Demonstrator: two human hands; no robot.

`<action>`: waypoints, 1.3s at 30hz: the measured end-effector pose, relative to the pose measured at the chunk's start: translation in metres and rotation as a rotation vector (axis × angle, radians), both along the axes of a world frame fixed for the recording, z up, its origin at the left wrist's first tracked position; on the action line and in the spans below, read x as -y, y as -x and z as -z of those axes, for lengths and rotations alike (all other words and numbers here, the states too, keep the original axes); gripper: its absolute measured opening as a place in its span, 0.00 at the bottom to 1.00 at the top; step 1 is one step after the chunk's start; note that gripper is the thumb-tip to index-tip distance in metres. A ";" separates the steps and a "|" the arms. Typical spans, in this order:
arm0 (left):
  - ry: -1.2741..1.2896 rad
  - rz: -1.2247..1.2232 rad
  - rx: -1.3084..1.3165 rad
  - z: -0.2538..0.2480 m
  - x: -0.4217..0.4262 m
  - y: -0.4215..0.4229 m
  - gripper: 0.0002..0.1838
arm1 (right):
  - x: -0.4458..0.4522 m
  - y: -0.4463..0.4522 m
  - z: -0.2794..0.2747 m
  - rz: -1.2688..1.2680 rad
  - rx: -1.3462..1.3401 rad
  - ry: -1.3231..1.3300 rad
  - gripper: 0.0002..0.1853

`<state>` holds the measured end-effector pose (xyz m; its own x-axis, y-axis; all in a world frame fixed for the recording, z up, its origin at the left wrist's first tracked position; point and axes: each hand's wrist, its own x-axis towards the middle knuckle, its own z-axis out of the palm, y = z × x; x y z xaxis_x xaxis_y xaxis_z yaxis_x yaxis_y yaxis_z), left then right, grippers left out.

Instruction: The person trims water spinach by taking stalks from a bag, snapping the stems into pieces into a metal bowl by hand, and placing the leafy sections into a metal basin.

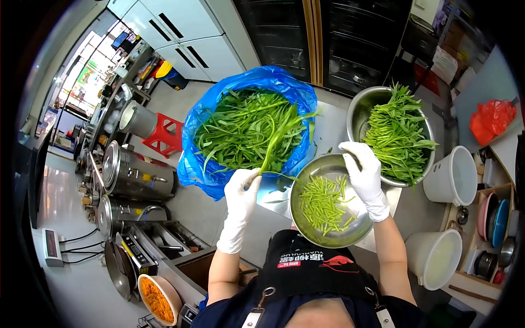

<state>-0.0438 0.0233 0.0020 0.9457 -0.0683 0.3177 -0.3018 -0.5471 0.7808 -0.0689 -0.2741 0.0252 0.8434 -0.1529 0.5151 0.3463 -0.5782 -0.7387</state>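
Observation:
White gloves cover both hands. My left hand (241, 194) pinches the lower end of a green leafy stalk (273, 145), which rises over a blue plastic bag (191, 167) full of leafy greens (246, 128). Over the right rim of a metal bowl (355, 232) is my right hand (362, 174), its thumb and forefinger curled close together; whether anything small is between them is too small to tell. Short cut green stems (322, 202) lie inside that bowl. Behind my right hand, a larger metal basin (358, 109) holds bundled leafy greens (396, 134).
White buckets (435, 259) stand at the right beside a shelf of dishes. Steel pots (139, 175) and a red stool (165, 134) are on the left. Shredded orange food (156, 298) fills a tub at the lower left. Dark glass-door cabinets (358, 41) stand at the back.

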 end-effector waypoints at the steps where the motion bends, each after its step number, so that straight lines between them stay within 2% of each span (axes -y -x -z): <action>1: -0.067 0.024 0.107 0.000 0.002 0.002 0.11 | -0.004 -0.002 -0.004 -0.018 0.030 0.008 0.09; 6: -0.285 0.053 0.415 -0.007 0.010 0.006 0.12 | -0.022 -0.013 -0.014 -0.121 0.184 0.045 0.09; 9: -0.394 0.117 0.487 -0.016 0.010 0.005 0.13 | -0.025 -0.016 -0.015 -0.139 0.226 0.091 0.09; 15: -0.578 0.201 0.522 -0.024 0.019 0.001 0.15 | -0.019 -0.015 -0.006 -0.213 0.126 0.165 0.07; 16: -0.604 0.225 0.517 -0.026 0.021 0.001 0.16 | -0.021 -0.012 -0.004 -0.227 0.040 0.140 0.06; 19: -0.643 0.273 0.507 -0.024 0.022 -0.003 0.17 | -0.018 -0.011 0.002 -0.347 -0.018 0.365 0.06; 20: -0.641 0.274 0.519 -0.024 0.023 -0.004 0.16 | -0.020 -0.012 0.012 -0.342 0.049 0.446 0.06; 23: -0.579 0.209 0.570 -0.022 0.034 -0.008 0.15 | -0.020 -0.008 0.017 -0.310 -0.024 0.595 0.07; 29: -0.519 0.218 0.524 -0.011 0.040 -0.013 0.16 | -0.025 0.002 0.030 -0.102 -0.031 0.262 0.05; 32: -0.520 0.280 0.523 -0.005 0.049 -0.007 0.15 | -0.020 -0.003 0.064 -0.089 -0.504 -0.517 0.07; 33: -0.538 0.265 0.517 -0.004 0.049 -0.007 0.16 | -0.017 -0.002 0.063 -0.126 -0.389 -0.748 0.09; 35: -0.575 0.234 0.506 -0.001 0.047 -0.010 0.16 | 0.002 -0.010 0.069 0.062 -0.400 -0.854 0.10; 36: -0.595 0.251 0.480 -0.001 0.045 -0.012 0.15 | 0.000 -0.008 0.055 0.107 -0.383 -0.934 0.06; 39: -0.669 0.361 0.488 -0.006 0.054 -0.013 0.14 | -0.018 -0.012 0.036 -0.038 -0.066 -0.286 0.06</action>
